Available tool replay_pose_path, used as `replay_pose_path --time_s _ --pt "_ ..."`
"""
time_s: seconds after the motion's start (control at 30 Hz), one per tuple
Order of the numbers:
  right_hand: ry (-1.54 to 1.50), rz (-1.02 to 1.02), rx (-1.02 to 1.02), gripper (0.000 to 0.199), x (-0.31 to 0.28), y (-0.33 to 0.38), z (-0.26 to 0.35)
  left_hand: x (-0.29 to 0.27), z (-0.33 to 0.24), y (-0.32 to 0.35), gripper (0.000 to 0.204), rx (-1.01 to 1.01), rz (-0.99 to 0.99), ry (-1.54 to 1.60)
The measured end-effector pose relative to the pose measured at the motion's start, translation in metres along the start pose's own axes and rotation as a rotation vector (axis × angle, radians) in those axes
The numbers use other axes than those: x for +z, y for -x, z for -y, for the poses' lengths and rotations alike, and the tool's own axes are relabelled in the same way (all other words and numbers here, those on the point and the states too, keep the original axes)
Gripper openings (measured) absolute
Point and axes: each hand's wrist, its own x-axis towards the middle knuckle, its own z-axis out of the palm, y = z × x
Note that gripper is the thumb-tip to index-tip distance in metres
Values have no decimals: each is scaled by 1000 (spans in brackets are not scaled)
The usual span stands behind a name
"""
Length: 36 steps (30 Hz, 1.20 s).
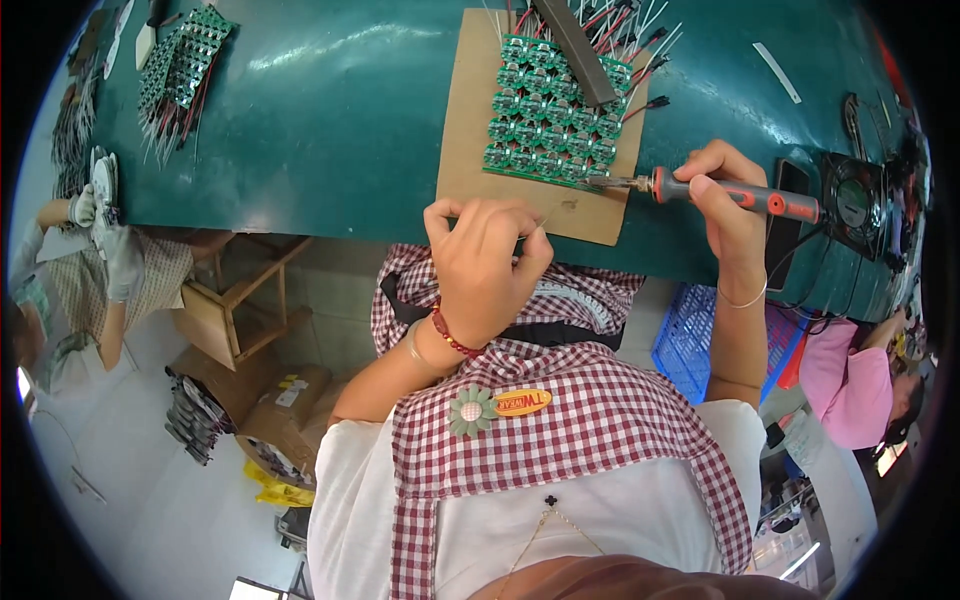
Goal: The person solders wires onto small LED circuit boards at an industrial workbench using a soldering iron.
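Cardboard [465, 130] lies flat on the glossy green tabletop [330, 130], probably to spare it from heat, and the panel of green circuit boards [545, 130] sits on it near the person's side of the table. A dull, square-edged brown bar [578, 52] slants across the panel's far part, likely as a weight, with thin leads [657, 102] ending in black connectors beside it. The right hand [728, 200] wraps its fingers snugly around the soldering iron [780, 204], pen-fashion, so its slim metal tip comes in low at the panel's near edge. The left hand [485, 265] is curled, thumb and forefinger pinched on a fine strand [544, 220], perhaps solder, too thin from here to be sure.
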Motion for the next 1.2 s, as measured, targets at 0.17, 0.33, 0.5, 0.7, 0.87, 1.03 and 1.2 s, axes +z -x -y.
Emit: replay_pose_path --time_s 0.17,0.33,0.5,0.7,0.87,1.03,1.2 --pt "-30 -5 -54 16 -3 6 -4 0 -1 -2 20 -10 -2 -5" --pt "-99 -41 -78 15 -11 9 3 -7 -3 -2 20 -22 -17 -13" --pt "-75 -26 -88 14 0 5 3 -8 1 -1 20 -13 -17 -26" --pt "-69 11 -61 14 15 -2 2 -10 8 -1 20 -16 -44 -50" --pt "14 29 -67 14 19 -3 4 -6 9 0 19 -37 -37 -37" --pt "30 28 -75 15 18 -1 2 -1 11 -1 21 -20 -23 -43" --pt "-73 -54 -109 16 16 5 1 -6 7 -3 20 -23 -47 -52"
